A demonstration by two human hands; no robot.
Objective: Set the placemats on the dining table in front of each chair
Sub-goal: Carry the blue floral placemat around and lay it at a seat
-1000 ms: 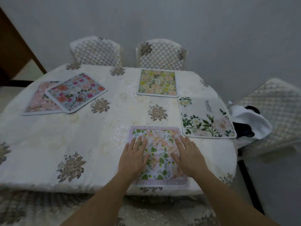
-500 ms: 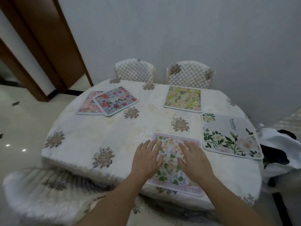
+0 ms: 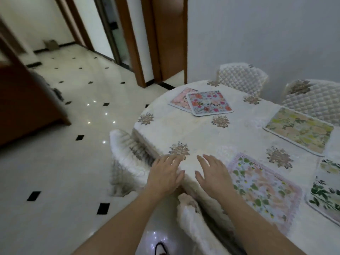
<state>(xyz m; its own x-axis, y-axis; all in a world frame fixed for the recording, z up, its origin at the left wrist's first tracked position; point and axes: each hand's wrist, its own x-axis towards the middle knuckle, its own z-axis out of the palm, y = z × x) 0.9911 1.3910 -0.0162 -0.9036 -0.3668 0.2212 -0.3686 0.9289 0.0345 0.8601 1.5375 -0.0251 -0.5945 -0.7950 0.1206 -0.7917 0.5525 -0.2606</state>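
Fingers: both hands empty, fingers spread flat; left hand (image 3: 164, 176) and right hand (image 3: 213, 174) at the desk (image 3: 184, 129) edge, beside the leaf-print placemat (image 3: 263, 186). Two stacked placemats (image 3: 202, 102) lie far left, unplaced. Advice: lift the top one alone and square it before the nearest uncovered chair (image 3: 127, 159).

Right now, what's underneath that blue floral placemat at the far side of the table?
A pink floral placemat lies partly under the blue floral placemat, sticking out leftward. Its covered part cannot be seen.
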